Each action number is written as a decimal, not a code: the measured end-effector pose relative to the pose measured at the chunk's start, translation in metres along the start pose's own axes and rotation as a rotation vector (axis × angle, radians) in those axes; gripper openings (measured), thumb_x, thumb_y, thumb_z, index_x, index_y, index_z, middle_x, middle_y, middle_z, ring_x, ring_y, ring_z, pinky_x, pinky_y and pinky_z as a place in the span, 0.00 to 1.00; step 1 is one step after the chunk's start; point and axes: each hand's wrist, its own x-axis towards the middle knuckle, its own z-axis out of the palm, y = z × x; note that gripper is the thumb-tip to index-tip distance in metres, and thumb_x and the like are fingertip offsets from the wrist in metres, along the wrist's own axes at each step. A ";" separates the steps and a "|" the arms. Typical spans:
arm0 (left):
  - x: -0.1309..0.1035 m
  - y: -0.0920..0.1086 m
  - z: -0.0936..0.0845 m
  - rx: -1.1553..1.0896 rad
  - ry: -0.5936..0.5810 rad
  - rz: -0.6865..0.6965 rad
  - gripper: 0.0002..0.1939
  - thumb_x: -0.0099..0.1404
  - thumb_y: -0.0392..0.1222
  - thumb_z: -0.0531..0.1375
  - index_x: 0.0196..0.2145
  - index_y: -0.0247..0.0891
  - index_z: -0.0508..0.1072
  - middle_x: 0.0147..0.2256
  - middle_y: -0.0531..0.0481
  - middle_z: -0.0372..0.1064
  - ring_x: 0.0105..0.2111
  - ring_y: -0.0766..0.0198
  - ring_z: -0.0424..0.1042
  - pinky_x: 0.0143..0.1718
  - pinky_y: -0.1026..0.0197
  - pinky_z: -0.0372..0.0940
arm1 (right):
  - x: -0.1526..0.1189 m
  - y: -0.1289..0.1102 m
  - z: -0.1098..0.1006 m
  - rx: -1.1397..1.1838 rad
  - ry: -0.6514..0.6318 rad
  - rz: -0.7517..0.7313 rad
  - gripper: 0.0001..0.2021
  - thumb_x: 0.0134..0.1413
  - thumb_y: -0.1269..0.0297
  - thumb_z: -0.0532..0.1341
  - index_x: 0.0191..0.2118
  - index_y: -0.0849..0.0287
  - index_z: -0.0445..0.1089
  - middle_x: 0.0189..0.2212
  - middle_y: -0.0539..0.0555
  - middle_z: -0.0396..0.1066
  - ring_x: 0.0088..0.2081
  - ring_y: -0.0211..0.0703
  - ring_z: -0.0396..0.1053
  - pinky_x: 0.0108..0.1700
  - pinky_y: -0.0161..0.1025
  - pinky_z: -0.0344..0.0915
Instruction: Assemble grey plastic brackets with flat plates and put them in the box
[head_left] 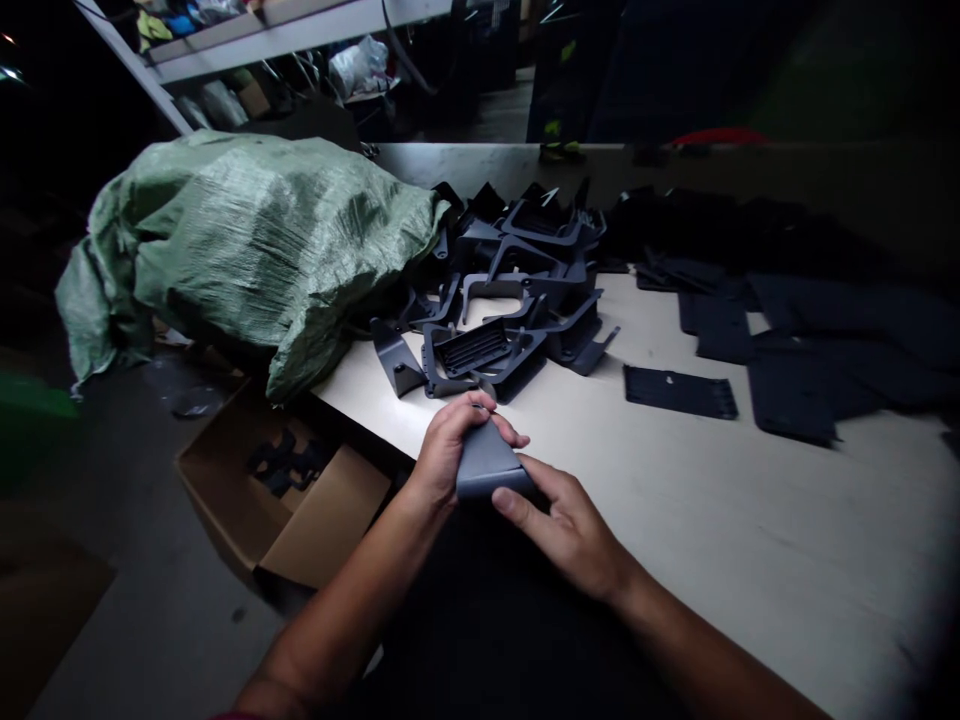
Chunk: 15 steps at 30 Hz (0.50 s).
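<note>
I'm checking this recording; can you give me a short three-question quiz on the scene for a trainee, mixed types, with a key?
1. Multiple choice: what do the left hand and right hand both hold?
A) a roll of tape
B) a grey part
C) a screwdriver

2. True or false: in the picture, the green sack is to the left of the dark frames piled on the table.

3. Fill in the blank: the open box beside the table is made of ____.

Key: 1. B; 2. true; 3. cardboard
</note>
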 end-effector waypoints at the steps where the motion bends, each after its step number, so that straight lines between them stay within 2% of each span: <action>1: -0.003 0.000 0.003 0.008 0.020 0.021 0.05 0.62 0.38 0.61 0.36 0.39 0.69 0.25 0.51 0.76 0.31 0.55 0.80 0.43 0.51 0.74 | -0.003 0.001 0.004 0.019 0.054 -0.015 0.15 0.68 0.51 0.62 0.41 0.59 0.73 0.34 0.51 0.70 0.36 0.44 0.66 0.40 0.38 0.63; 4: -0.012 0.005 0.011 0.030 0.051 0.045 0.05 0.62 0.38 0.61 0.34 0.40 0.67 0.24 0.53 0.74 0.31 0.56 0.80 0.43 0.51 0.75 | -0.008 0.003 0.011 0.040 0.140 -0.067 0.16 0.67 0.51 0.63 0.34 0.58 0.69 0.28 0.49 0.63 0.31 0.41 0.61 0.35 0.38 0.59; 7: -0.018 0.014 0.016 0.041 0.044 0.071 0.06 0.62 0.39 0.62 0.34 0.40 0.67 0.25 0.54 0.74 0.30 0.57 0.80 0.42 0.51 0.75 | -0.007 0.000 0.012 0.044 0.136 -0.118 0.17 0.67 0.51 0.64 0.32 0.58 0.68 0.27 0.48 0.60 0.30 0.40 0.58 0.33 0.38 0.57; 11: -0.018 0.014 0.015 0.016 0.066 0.098 0.06 0.62 0.38 0.62 0.34 0.40 0.66 0.25 0.54 0.74 0.29 0.58 0.79 0.41 0.51 0.75 | -0.001 -0.008 0.005 0.000 0.053 -0.084 0.16 0.65 0.52 0.65 0.32 0.58 0.69 0.27 0.48 0.61 0.31 0.40 0.59 0.34 0.38 0.58; 15: -0.015 0.008 0.010 -0.049 0.117 0.082 0.07 0.62 0.37 0.60 0.39 0.41 0.66 0.24 0.54 0.73 0.27 0.58 0.77 0.39 0.52 0.74 | -0.002 -0.010 -0.002 -0.080 0.046 -0.062 0.14 0.62 0.53 0.69 0.35 0.58 0.73 0.29 0.49 0.68 0.32 0.42 0.65 0.37 0.39 0.63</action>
